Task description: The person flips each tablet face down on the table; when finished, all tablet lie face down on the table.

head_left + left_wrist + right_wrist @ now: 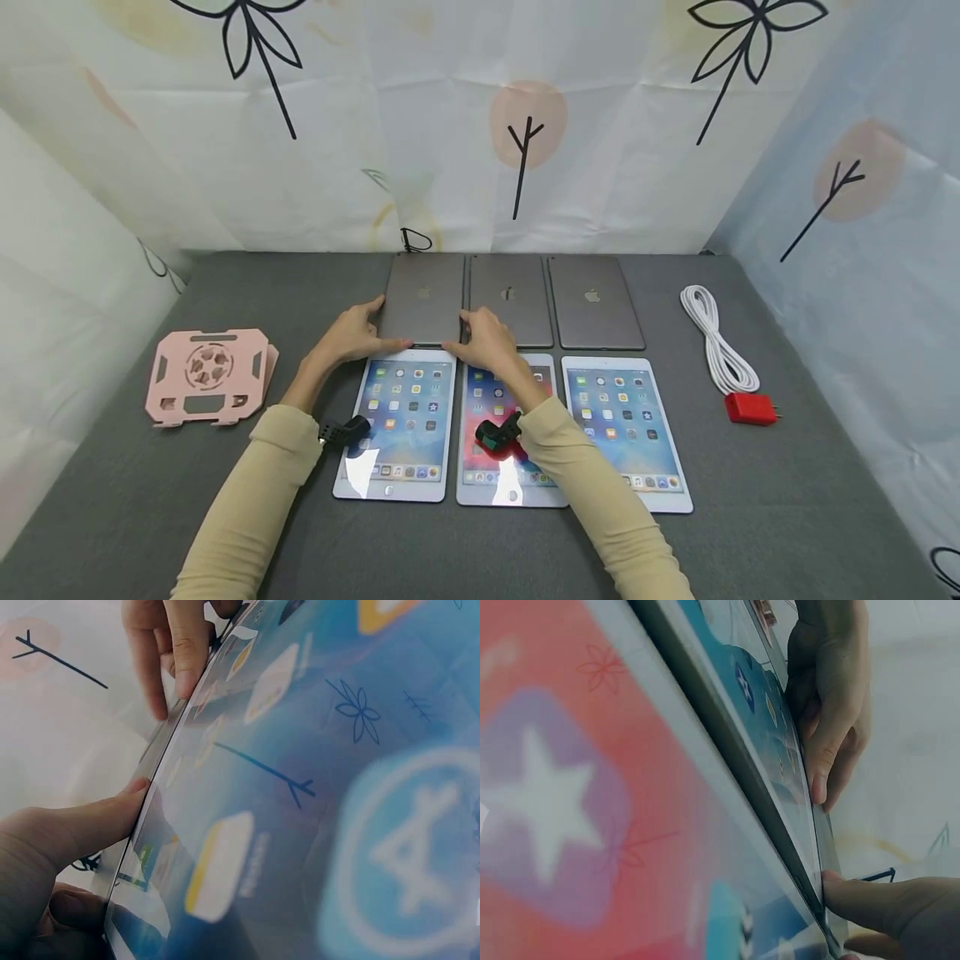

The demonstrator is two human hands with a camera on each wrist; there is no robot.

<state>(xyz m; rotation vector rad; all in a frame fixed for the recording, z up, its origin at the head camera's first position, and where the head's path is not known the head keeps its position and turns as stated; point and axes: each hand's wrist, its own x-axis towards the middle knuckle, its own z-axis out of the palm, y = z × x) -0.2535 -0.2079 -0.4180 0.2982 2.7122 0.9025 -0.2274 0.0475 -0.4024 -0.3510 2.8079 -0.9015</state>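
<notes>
Six tablets lie in two rows on the grey table [787, 500]. The back row is face down: a left grey tablet [423, 287], a middle one [517, 292] and a right one [592, 300]. My left hand [356, 333] [60, 840] grips the left grey tablet's near left corner, thumb on its edge. My right hand [487, 342] [885, 900] pinches its near right corner. The front row shows lit screens: a left tablet [401, 425] [315, 787], a middle tablet [495, 479] [570, 810] partly under my right forearm, and a right tablet [622, 425].
A pink folding stand [208, 375] lies at the left. A coiled white cable [716, 337] and a red charger plug [750, 408] lie at the right. A black wire loop [415, 241] sits at the back edge. Printed fabric walls close in three sides.
</notes>
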